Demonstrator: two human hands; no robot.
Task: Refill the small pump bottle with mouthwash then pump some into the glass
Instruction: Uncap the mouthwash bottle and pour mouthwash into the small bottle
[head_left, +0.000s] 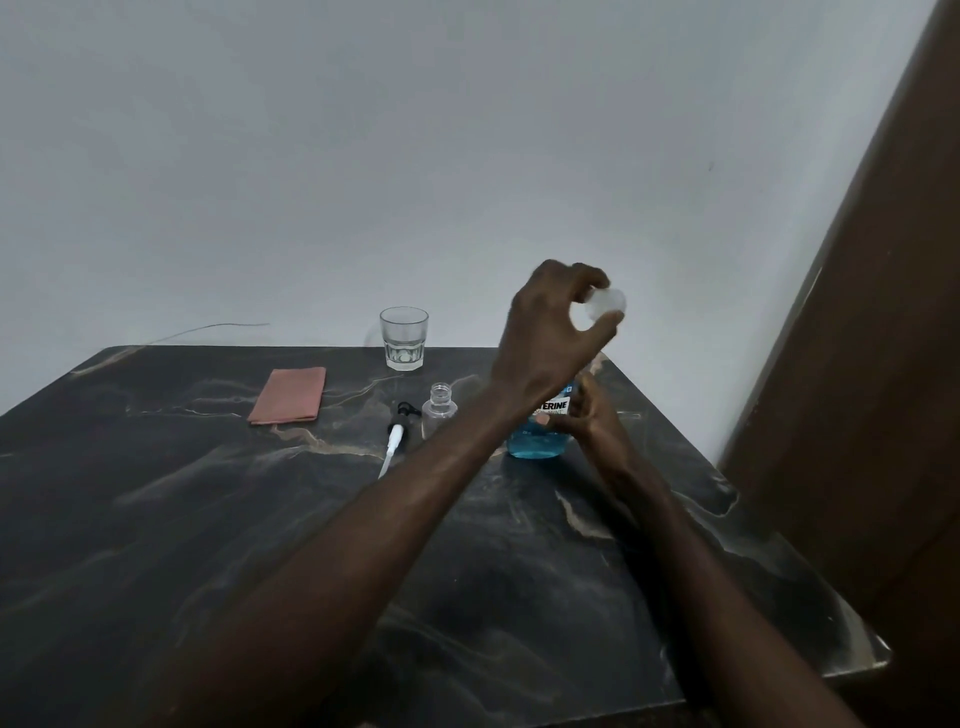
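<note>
The blue mouthwash bottle (537, 447) stands on the dark marble table (208, 519) at the right. My right hand (592, 423) grips its body, covering much of the label. Above it, my left hand (545, 327) holds the white cap (607, 304) between thumb and fingertips, lifted off the bottle. The small clear pump bottle (439, 410) stands open and upright just left of the mouthwash. Its pump head (399, 428) with the white tube lies flat on the table beside it. The empty glass (404, 338) stands near the table's far edge.
A folded pink cloth (288, 395) lies at the back left of the table. A brown wooden door or panel (862, 364) rises close to the table's right edge. A grey wall is behind.
</note>
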